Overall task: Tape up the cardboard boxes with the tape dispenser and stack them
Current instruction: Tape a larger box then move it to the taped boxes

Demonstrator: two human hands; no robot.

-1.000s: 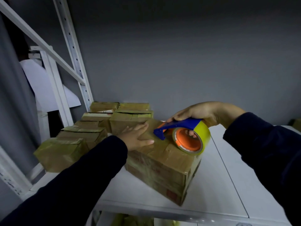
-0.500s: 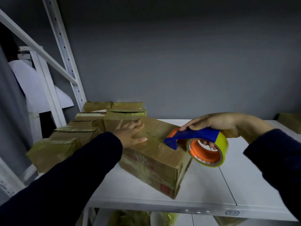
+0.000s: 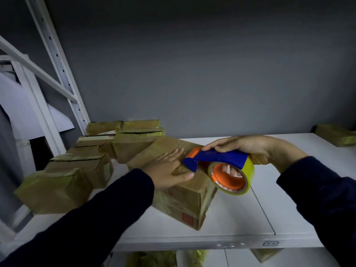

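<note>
A cardboard box [image 3: 185, 191] sits slantwise on the white shelf [image 3: 240, 214], near its front edge, with one corner pointing to six o'clock. The left hand [image 3: 169, 168] lies flat on the box's top, fingers straight and pointing to two o'clock. Its grip is open and closes round nothing.

The right hand [image 3: 248, 149] comes in from three o'clock and holds the tape dispenser [image 3: 221, 158]. Its grip is closed round the blue handle, with fingers on top and fingertips showing through the orange core. The yellow tape roll [image 3: 249, 171] hangs off the box's three o'clock edge, above the shelf. The dispenser's blue nose rests on the box top, just beside the left hand's fingertips.

At nine to eleven o'clock of this box, more cardboard boxes [image 3: 92, 164] stand in a row that runs back to the grey wall [image 3: 192, 74]. Several of them show yellowish tape. The nearest touches the worked box's far corner. Another box [image 3: 335, 134] lies alone at the shelf's two o'clock corner, well apart. A white perforated post [image 3: 57, 60] rises at ten o'clock.
</note>
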